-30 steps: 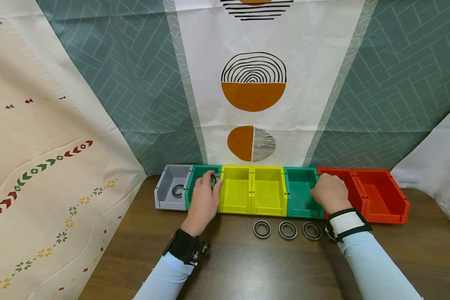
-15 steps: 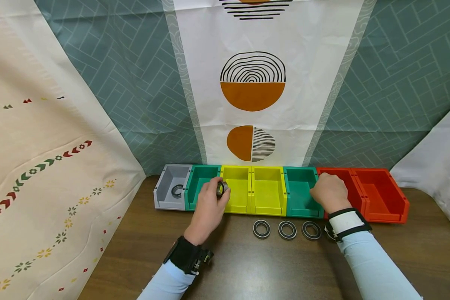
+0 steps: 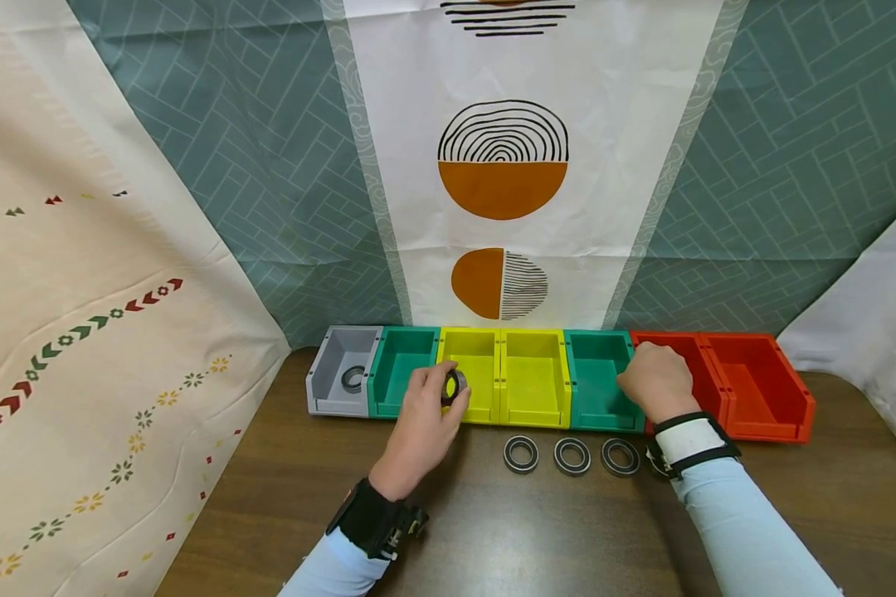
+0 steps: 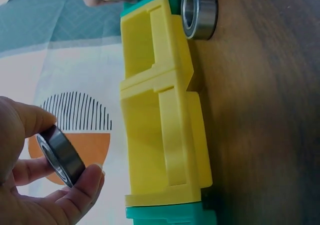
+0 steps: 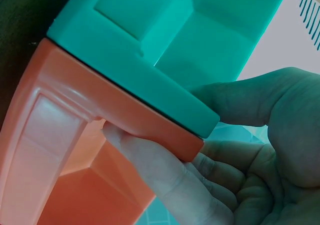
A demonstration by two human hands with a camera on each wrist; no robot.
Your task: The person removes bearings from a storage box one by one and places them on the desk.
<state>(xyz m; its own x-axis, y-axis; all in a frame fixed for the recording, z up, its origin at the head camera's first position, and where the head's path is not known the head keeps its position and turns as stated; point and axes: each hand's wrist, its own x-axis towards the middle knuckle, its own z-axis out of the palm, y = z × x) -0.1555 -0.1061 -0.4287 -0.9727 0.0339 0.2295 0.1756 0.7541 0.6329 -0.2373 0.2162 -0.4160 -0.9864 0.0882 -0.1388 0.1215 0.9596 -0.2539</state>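
Observation:
My left hand (image 3: 444, 392) pinches a steel bearing ring (image 3: 454, 385) on edge, held over the front of the left yellow bin (image 3: 484, 355). In the left wrist view the ring (image 4: 61, 155) sits between thumb and fingers, apart from the yellow bins (image 4: 160, 135). My right hand (image 3: 653, 377) grips the wall where the right green bin (image 3: 596, 375) meets a red bin (image 3: 705, 369). The right wrist view has the thumb (image 5: 235, 102) inside the green bin (image 5: 190, 40) and the fingers (image 5: 150, 160) inside the red bin (image 5: 60, 150).
Several bins stand in a row at the table's back: grey (image 3: 330, 358) with one bearing (image 3: 353, 379) in it, green (image 3: 399, 369), two yellow, green, two red (image 3: 757, 383). Three bearings (image 3: 521, 454) (image 3: 572, 457) (image 3: 620, 458) lie in front. Patterned cloths hang behind and to the left.
My left hand has carried the bearing rightward, from over the left green bin to over the left yellow bin. The right hand has kept its grip.

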